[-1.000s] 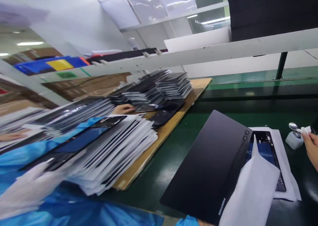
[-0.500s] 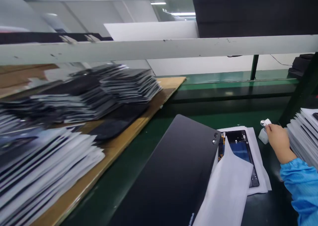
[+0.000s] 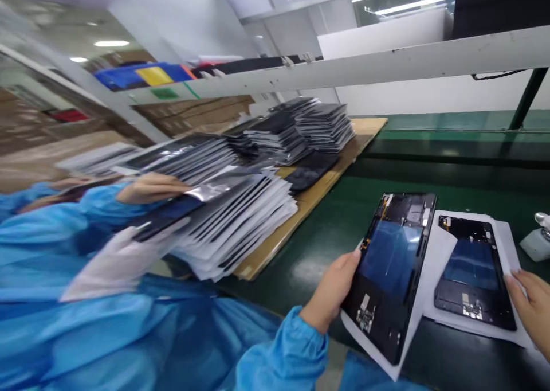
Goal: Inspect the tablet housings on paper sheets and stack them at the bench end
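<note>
My left hand (image 3: 333, 290) grips the left edge of a black tablet back cover (image 3: 389, 276), its inner side facing me with blue film, ribbon cables and a small circuit board. A white sheet (image 3: 419, 316) lies behind this cover. Beside it, a second tablet back cover (image 3: 470, 270) rests inner side up on white sheets (image 3: 511, 247) on the table. At the right picture edge my right hand (image 3: 530, 302), partly cut off, has thumb and fingers closed at that second cover's right edge.
A white pump bottle (image 3: 537, 242) stands at the right. A cardboard-topped surface (image 3: 275, 247) on the left bears stacks of sheets and dark covers (image 3: 324, 127). At left, a co-worker's gloved hand (image 3: 116, 265) and bare hand (image 3: 150, 187) hold a dark tablet part. A shelf rail (image 3: 365, 64) crosses above.
The view has swung left, bringing the co-worker into sight. The nearer cover, seen from its outer side before, now shows its inside. My right hand has left the bottle for the second cover.
</note>
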`<state>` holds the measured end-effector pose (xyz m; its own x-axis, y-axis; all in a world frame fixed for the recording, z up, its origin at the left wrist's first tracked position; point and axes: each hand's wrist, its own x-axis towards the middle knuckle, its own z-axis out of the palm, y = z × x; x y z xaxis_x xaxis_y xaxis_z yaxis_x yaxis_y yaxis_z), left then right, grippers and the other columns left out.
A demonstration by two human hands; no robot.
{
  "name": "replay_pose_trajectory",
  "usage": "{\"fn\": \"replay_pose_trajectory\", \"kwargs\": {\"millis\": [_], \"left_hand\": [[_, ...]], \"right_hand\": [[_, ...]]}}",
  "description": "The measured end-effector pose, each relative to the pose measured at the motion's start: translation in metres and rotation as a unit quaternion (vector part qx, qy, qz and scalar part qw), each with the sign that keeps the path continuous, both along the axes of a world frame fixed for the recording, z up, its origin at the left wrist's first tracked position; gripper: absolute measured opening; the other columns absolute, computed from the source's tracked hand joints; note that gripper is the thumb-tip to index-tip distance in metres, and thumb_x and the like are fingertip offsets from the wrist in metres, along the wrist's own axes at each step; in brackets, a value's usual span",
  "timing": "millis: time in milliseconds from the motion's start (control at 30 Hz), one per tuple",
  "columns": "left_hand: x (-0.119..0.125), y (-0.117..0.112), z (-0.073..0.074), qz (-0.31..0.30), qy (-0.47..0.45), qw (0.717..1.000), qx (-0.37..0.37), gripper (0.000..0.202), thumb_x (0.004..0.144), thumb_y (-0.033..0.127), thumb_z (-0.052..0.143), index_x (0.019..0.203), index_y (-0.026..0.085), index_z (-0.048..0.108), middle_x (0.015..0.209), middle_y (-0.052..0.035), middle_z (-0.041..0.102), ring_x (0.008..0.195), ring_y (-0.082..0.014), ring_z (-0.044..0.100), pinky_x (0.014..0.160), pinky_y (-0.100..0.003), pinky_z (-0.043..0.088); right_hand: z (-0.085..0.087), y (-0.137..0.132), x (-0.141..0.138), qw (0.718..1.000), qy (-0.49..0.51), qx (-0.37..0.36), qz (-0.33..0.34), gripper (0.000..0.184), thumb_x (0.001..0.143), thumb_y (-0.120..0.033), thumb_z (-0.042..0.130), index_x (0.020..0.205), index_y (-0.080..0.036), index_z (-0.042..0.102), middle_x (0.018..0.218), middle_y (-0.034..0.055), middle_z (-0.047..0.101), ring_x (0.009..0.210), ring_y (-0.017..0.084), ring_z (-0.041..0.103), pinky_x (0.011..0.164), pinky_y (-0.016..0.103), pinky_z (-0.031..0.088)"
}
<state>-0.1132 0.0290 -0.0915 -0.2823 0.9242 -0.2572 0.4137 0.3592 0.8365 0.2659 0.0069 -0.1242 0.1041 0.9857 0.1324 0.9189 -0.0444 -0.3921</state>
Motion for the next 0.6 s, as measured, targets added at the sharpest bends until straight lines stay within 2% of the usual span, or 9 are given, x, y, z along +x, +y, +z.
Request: {"fn": "replay_pose_trajectory", "kwargs": {"millis": [100,200,300,400,467,533,600], "left_hand": [[-0.034,-0.001,-0.006,-0.020,0.097,0.995,-0.017,0.050,0.080,0.053,0.035,0.089,0.013,0.063,0.094,-0.0055,0.064,0.091,-0.0223,0.056,0.082,-0.028,0.040],[-0.068,0.000,-0.023,-0.004,0.195,0.979,-0.057,0.051,0.081,0.048,0.030,0.091,0.012,0.064,0.097,-0.0095,0.063,0.095,-0.0232,0.056,0.083,-0.027,0.039],[-0.091,0.003,-0.038,-0.001,0.236,0.967,-0.094,0.051,0.082,0.045,0.027,0.093,0.012,0.064,0.097,-0.0112,0.063,0.094,-0.0229,0.057,0.082,-0.027,0.040],[-0.104,0.005,-0.044,-0.010,0.262,0.960,-0.094,0.051,0.083,0.045,0.026,0.093,0.013,0.064,0.098,-0.0097,0.063,0.094,-0.0218,0.057,0.081,-0.025,0.041],[-0.109,0.006,-0.043,-0.039,0.293,0.951,-0.092,0.048,0.084,0.043,0.027,0.097,0.014,0.063,0.102,-0.0081,0.062,0.098,-0.0200,0.056,0.083,-0.023,0.041],[-0.110,0.008,-0.040,-0.056,0.334,0.934,-0.115,0.046,0.084,0.039,0.028,0.107,0.012,0.058,0.108,-0.0115,0.059,0.102,-0.0230,0.053,0.088,-0.028,0.039],[-0.101,0.011,-0.036,-0.028,0.398,0.905,-0.147,0.049,0.084,0.037,0.029,0.117,0.007,0.050,0.109,-0.0193,0.056,0.103,-0.0305,0.052,0.088,-0.038,0.038]], "right_hand": [[-0.017,-0.023,-0.009,0.993,0.081,-0.083,-0.009,0.043,0.079,-0.053,0.037,0.089,-0.022,0.064,0.104,0.0077,0.062,0.100,0.025,0.055,0.089,0.039,0.041],[-0.029,-0.037,-0.006,0.983,0.121,-0.129,-0.046,0.044,0.075,-0.056,0.038,0.087,-0.023,0.064,0.104,0.0070,0.062,0.101,0.025,0.054,0.089,0.037,0.041],[-0.040,-0.046,0.002,0.976,0.127,-0.156,-0.080,0.048,0.074,-0.057,0.037,0.090,-0.020,0.063,0.107,0.0089,0.061,0.105,0.026,0.051,0.095,0.039,0.035],[-0.049,-0.051,0.007,0.973,0.123,-0.166,-0.102,0.049,0.077,-0.054,0.035,0.095,-0.017,0.061,0.111,0.0113,0.058,0.108,0.027,0.048,0.097,0.040,0.031],[-0.050,-0.053,0.007,0.972,0.123,-0.163,-0.114,0.048,0.078,-0.053,0.034,0.095,-0.016,0.061,0.111,0.0120,0.058,0.107,0.027,0.049,0.096,0.040,0.032],[-0.045,-0.052,0.005,0.973,0.121,-0.155,-0.119,0.047,0.079,-0.051,0.034,0.093,-0.015,0.061,0.110,0.0133,0.059,0.105,0.028,0.050,0.095,0.041,0.032],[-0.035,-0.049,0.002,0.975,0.120,-0.145,-0.119,0.046,0.081,-0.049,0.032,0.093,-0.015,0.061,0.109,0.0140,0.058,0.106,0.028,0.049,0.095,0.040,0.031]]}}
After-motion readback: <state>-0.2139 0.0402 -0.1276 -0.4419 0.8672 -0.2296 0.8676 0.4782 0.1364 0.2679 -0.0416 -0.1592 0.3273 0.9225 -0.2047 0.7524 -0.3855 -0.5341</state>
